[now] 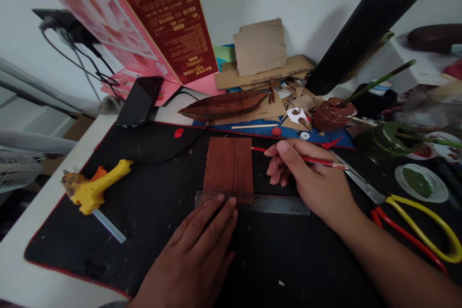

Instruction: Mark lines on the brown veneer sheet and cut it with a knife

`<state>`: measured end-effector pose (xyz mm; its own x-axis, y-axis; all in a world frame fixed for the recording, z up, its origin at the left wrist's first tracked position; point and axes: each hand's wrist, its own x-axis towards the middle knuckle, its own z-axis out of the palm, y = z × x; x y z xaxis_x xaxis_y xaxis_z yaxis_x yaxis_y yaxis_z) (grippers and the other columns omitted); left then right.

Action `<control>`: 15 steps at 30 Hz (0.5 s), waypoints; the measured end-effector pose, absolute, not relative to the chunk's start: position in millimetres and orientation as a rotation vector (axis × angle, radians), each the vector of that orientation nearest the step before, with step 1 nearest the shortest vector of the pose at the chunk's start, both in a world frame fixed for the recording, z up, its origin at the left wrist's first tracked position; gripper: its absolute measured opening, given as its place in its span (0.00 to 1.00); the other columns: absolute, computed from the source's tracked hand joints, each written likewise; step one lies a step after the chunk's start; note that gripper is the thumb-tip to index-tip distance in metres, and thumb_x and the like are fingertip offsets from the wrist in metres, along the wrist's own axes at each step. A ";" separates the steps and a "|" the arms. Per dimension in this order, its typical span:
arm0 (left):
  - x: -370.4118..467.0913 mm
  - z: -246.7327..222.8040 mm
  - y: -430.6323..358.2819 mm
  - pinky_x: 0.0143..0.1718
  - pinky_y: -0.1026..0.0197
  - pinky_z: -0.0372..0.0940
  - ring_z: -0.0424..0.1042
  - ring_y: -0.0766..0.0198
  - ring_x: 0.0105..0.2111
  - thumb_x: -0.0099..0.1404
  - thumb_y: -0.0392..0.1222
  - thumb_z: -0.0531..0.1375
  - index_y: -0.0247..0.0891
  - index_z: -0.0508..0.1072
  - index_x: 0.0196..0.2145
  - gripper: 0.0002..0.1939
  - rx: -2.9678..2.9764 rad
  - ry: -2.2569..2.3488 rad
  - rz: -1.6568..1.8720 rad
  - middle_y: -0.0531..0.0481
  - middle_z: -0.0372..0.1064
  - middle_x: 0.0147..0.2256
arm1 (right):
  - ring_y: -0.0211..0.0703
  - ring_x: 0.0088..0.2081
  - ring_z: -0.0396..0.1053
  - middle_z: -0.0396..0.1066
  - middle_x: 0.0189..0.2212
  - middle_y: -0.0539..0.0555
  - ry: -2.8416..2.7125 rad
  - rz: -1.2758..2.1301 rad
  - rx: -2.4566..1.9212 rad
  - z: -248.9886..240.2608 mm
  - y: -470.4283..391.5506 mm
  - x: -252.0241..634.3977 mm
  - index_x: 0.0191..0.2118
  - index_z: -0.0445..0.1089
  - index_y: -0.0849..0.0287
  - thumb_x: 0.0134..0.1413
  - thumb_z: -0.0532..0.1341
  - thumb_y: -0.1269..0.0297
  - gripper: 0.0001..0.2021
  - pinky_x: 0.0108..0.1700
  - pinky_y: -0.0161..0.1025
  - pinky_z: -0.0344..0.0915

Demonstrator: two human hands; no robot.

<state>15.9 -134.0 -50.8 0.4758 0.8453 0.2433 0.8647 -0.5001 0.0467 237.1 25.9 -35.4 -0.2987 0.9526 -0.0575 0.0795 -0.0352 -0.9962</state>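
Observation:
A brown-painted rectangular piece [225,163], likely cardboard, lies on the black mat, with a line running down it right of its middle. Across its near end rests a clear ruler [279,204]. My left hand [197,245] lies flat, its fingertips pressing on the ruler and the near edge of the brown piece. In my right hand [306,175] a red pencil [327,162] is pinched between thumb and fingers. The pencil's tip points left, close to the piece's upper right edge; whether it touches cannot be told.
At left lies a yellow glue gun [96,187] with a cord. Scissors [378,198] with red and yellow handles lie at right, beside paint jars [334,114]. Behind are a brown boat-shaped piece [225,106], cardboard scraps [262,48], a phone [140,101] and a black cylinder [361,38].

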 end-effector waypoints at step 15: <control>19.0 -50.9 -132.8 0.74 0.55 0.53 0.66 0.58 0.69 0.80 0.41 0.57 0.35 0.74 0.65 0.20 -2.621 -1.591 -0.493 0.50 0.73 0.66 | 0.39 0.23 0.76 0.80 0.26 0.52 -1.449 1.444 -1.133 -36.7 25.1 238.7 0.38 0.80 0.58 0.72 0.65 0.46 0.20 0.23 0.34 0.67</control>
